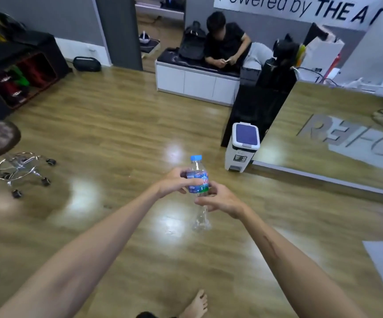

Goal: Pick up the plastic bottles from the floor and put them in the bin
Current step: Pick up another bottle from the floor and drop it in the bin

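The plastic bottle (198,180), gripped mid-frame by left hand (174,182) and right hand (220,200), was best carried upright to the closed bin (243,145) right of centre.

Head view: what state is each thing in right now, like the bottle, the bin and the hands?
Plastic bottle: off the floor, upright, blue cap on, looks empty.
Bin: standing on the floor, lid closed.
Left hand: grips the bottle at its label.
Right hand: fingers curled round the bottle below the label.

Wood floor (108,125) — white bin (241,148), wheeled stool (23,166), bench (197,83)
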